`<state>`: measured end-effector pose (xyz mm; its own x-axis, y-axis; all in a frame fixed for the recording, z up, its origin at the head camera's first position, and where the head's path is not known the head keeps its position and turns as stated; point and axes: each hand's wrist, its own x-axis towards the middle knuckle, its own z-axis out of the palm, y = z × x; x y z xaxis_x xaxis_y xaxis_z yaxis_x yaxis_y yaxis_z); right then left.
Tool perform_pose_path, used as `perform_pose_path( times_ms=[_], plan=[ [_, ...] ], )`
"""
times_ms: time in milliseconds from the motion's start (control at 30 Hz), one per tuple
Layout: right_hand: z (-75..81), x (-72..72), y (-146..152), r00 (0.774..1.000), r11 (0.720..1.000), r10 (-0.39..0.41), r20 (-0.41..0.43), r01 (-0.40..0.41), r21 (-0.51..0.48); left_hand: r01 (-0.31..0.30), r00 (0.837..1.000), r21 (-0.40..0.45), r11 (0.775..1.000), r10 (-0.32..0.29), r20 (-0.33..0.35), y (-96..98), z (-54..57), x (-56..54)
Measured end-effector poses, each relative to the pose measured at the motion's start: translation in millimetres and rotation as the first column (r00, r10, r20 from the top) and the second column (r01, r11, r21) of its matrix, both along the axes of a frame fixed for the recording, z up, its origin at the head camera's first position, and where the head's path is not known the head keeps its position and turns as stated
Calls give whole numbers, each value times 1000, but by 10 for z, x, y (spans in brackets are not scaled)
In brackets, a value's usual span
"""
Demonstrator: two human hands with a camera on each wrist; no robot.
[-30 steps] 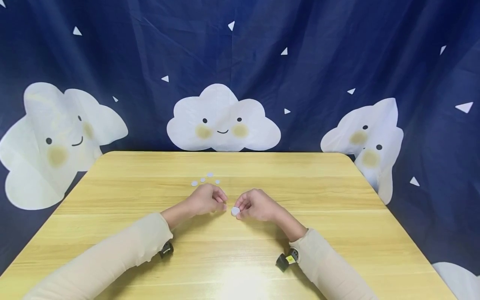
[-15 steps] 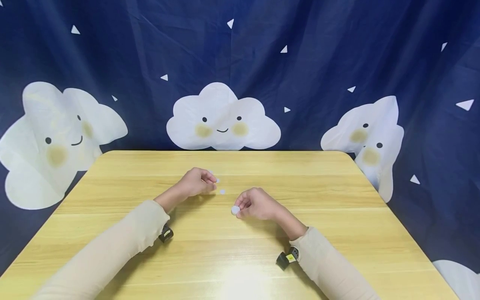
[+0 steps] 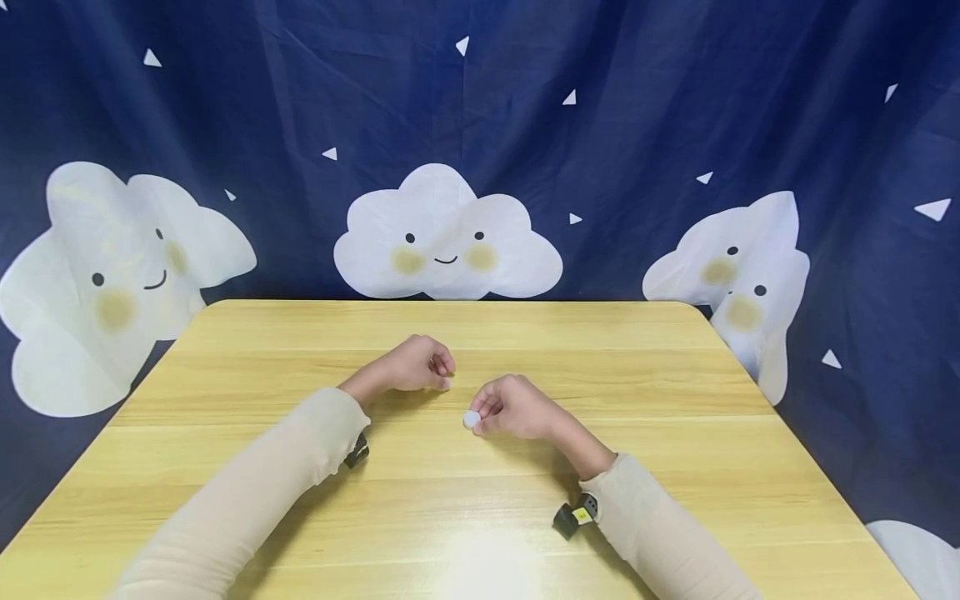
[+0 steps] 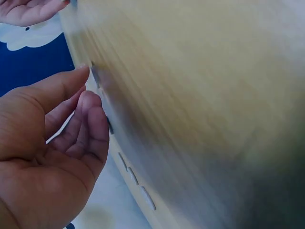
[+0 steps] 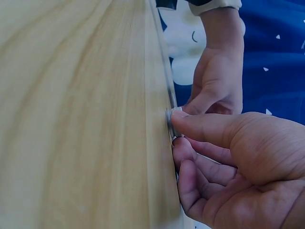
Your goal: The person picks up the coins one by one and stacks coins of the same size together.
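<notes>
Near the middle of the table, my right hand (image 3: pixel 516 408) pinches a small white round disc (image 3: pixel 471 419) between thumb and fingers. In the right wrist view this disc (image 5: pixel 168 123) shows nearly edge-on at the thumb tip. My left hand (image 3: pixel 416 364) is farther back and to the left, its fingers bent and thumb tip low over the wood. A thin disc edge (image 4: pixel 96 76) appears at its fingertips in the left wrist view; whether it is pinched or only lies beside them is unclear. Several flat discs (image 4: pixel 148 198) lie in a row past that hand, hidden from the head view.
The pale wooden table (image 3: pixel 637 375) has rounded far corners. Behind it hangs a dark blue curtain (image 3: pixel 292 100) printed with white clouds and triangles. A black wrist camera (image 3: pixel 573 517) sits under the right sleeve; glare brightens the near part of the table.
My left hand moved up and left, away from the right hand, then slightly right, covering the discs seen earlier behind it. The right hand stays in place with its disc.
</notes>
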<state>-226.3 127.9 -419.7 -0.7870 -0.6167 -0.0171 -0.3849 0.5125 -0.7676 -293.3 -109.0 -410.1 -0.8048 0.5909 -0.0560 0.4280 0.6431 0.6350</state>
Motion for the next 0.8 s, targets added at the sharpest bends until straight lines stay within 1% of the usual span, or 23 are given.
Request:
perform_pose_path(
  times_ms=[133, 267, 367, 533, 633, 800],
  plan=[
    [3, 4, 2, 1000, 1000, 0, -4, 0, 5, 25, 1000, -42, 999, -25, 6, 30, -19, -21],
    [4, 7, 3, 1000, 1000, 0, 0, 0, -2, 51, 998, -67, 996, -52, -21, 21, -11, -10],
    [-2, 1, 2, 1000, 1000, 4, -3, -4, -9, 67, 997, -78, 995, -69, -30, -20, -5, 10],
    [-4, -10, 3, 1000, 1000, 3, -6, -3, -16, 88, 996, -78, 993, -90, -20, -120, -27, 48],
    [3, -1, 0, 1000, 1000, -3, 0, 3, -10, 103, 995, -75, 992, -104, -8, -166, -19, 95],
    [1, 1, -4, 1000, 1000, -8, 4, 8, -7, 127, 991, -46, 991, -125, 42, -211, 19, 217]
  ],
)
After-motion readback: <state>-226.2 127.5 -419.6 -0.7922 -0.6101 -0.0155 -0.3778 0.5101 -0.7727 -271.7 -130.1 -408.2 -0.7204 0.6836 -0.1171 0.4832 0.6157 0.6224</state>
